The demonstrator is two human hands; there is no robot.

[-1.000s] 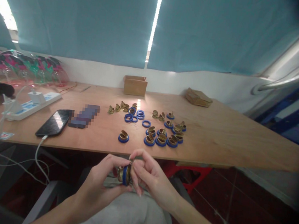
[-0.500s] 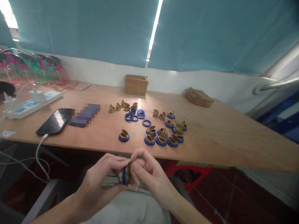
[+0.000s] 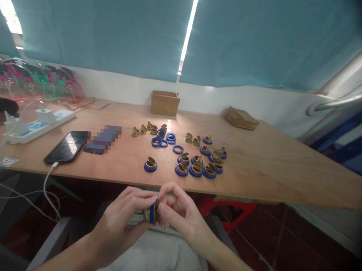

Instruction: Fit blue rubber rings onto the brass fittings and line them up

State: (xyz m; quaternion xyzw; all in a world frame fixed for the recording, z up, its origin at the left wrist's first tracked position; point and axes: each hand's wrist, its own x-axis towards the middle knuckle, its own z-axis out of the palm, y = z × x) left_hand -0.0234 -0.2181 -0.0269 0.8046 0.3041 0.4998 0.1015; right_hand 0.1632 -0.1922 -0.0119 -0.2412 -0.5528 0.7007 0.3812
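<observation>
Over my lap, just below the table's front edge, my left hand [image 3: 124,213] grips a round brass fitting with a blue ring [image 3: 152,214] around it, thumb below and fingers above. From the other side my right hand [image 3: 178,210] has its curled fingertips at the fitting's rim and right face; those fingers partly cover it. Beyond the hands lies a single brass fitting with a raised lid on a blue ring [image 3: 150,164]. Several more lidded fittings on blue rings [image 3: 196,169] cluster to its right. Loose blue rings [image 3: 178,149] and ringless brass fittings [image 3: 135,132] lie farther back.
An open cardboard box [image 3: 164,103] and a flattened brown packet [image 3: 241,118] stand at the back of the wooden table [image 3: 278,163]. On the left are a phone [image 3: 66,147], a power strip [image 3: 44,125] with white cables, and wrapped plastic bottles [image 3: 31,81]. A red stool [image 3: 227,213] is underneath.
The held fitting has turned slightly between my hands, and my left fingers have shifted forward over its top. My right fingertips stay against it. The items on the table have not moved.
</observation>
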